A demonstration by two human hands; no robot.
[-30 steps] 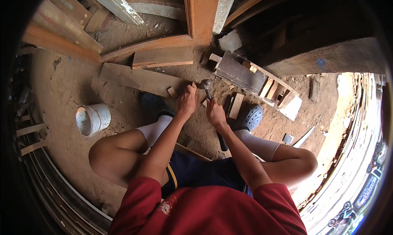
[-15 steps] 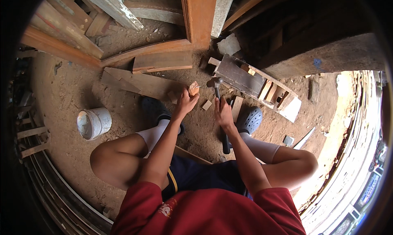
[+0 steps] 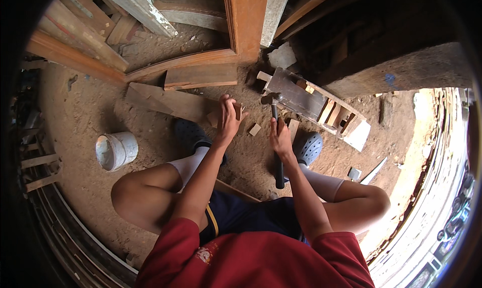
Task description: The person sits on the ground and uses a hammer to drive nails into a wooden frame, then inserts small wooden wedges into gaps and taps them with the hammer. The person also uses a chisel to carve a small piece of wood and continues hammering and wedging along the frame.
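Observation:
A small wooden block (image 3: 238, 111) is gripped between the thumb and fingers of my left hand (image 3: 229, 121), partly hidden by them. A thin nail point shows at the block's right side. My right hand (image 3: 281, 140) is closed round the dark handle of a hammer (image 3: 279, 173). The hammer stands head-up, its metal head level with the block and a short way to its right, not touching it. On the dirt between my hands lies a small loose wood offcut (image 3: 255, 129). A short board (image 3: 293, 129) lies just beyond my right hand.
Planks (image 3: 170, 101) lie ahead on the left, below a wooden frame (image 3: 246, 37). A wooden toolbox (image 3: 301, 95) holding wood pieces stands ahead right, near a thick beam (image 3: 411, 69). A white bucket (image 3: 123, 150) is at the left. A grey block (image 3: 354, 173) lies right.
My left hand has turned and its fingers have lifted round the block, so less of it shows. The hammer and my right hand have shifted slightly right.

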